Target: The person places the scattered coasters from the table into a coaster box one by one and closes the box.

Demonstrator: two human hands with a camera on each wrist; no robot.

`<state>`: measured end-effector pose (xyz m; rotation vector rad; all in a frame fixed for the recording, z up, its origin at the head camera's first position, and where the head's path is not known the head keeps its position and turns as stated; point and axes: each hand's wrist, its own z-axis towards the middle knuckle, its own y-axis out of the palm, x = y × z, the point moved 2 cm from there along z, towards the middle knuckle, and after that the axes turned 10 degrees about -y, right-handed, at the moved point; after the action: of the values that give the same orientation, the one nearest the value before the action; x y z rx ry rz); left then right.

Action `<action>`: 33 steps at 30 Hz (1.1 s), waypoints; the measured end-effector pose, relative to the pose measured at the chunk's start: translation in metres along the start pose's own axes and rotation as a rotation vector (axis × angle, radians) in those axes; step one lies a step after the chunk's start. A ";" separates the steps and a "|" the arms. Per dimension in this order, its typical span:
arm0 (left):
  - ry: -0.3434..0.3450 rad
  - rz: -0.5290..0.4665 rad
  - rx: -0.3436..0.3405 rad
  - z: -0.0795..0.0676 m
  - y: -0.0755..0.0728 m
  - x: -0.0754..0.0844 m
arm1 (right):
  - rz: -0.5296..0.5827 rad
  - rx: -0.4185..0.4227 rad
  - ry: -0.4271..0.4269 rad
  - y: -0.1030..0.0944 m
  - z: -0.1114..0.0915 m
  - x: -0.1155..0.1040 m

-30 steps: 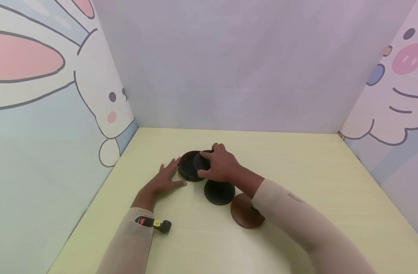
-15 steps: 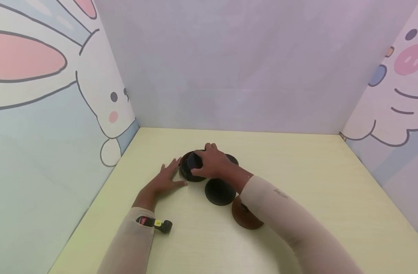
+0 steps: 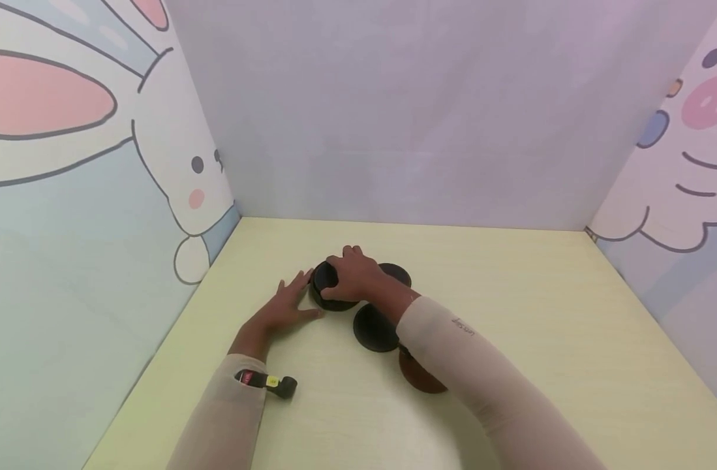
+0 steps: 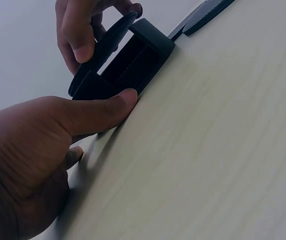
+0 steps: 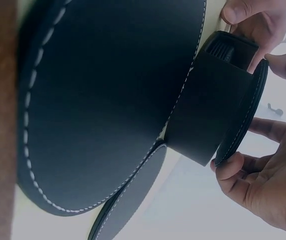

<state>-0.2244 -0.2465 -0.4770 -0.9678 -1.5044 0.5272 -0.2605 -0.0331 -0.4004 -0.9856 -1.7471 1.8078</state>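
Pale wood tabletop [image 3: 528, 339], lilac sheet [image 3: 405, 117] behind. Black round holder [image 5: 198, 110] sits left of centre. My right hand [image 3: 355, 274] pinches a tilted black disc [image 5: 245, 117] by its edges, thumb and fingers part-closed, over the holder's mouth; cannot tell whether it bears on the rim. My left hand [image 3: 283, 310] is spread at the holder's left side, fingers straight, gripping nothing. Far black disc [image 3: 399, 273] and near black disc [image 3: 374, 328] lie to the right; brown disc [image 3: 418, 375] nearer still, partly hidden by my right sleeve [image 3: 481, 365].

Technique, my judgement: left hand as light stop; level the disc, centre it by feel, release evenly. Too steep, it could wedge.
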 end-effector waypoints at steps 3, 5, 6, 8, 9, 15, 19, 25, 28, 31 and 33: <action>0.009 -0.002 0.003 0.001 0.000 0.000 | 0.000 -0.005 0.011 0.000 0.001 0.001; 0.015 -0.001 0.006 0.002 0.000 0.000 | -0.003 -0.001 0.009 0.001 0.001 0.003; 0.020 -0.001 0.007 0.003 0.000 0.000 | 0.000 0.001 0.005 0.001 0.001 0.004; 0.023 -0.001 0.006 0.003 0.000 0.000 | 0.014 0.004 -0.007 0.001 0.001 0.005; 0.026 -0.001 0.005 0.004 0.000 0.000 | 0.023 0.004 -0.014 0.001 0.000 0.005; 0.035 -0.002 0.008 0.003 0.001 0.000 | 0.046 0.014 -0.038 0.003 0.000 0.008; 0.013 0.011 0.003 0.001 0.001 0.001 | 0.050 0.025 -0.025 0.002 -0.001 0.014; -0.002 0.020 -0.001 0.002 0.000 0.000 | 0.070 0.049 0.004 -0.004 -0.005 0.025; 0.009 0.024 0.002 0.004 0.001 -0.001 | 0.065 0.044 0.018 -0.008 -0.010 0.032; 0.009 0.013 0.001 0.003 0.001 -0.002 | 0.061 0.029 0.039 -0.010 -0.014 0.039; 0.010 0.007 -0.001 0.003 0.001 -0.002 | 0.070 0.021 0.060 -0.010 -0.017 0.044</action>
<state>-0.2270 -0.2472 -0.4796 -0.9749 -1.4932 0.5261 -0.2782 0.0115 -0.3980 -1.0932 -1.6742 1.8161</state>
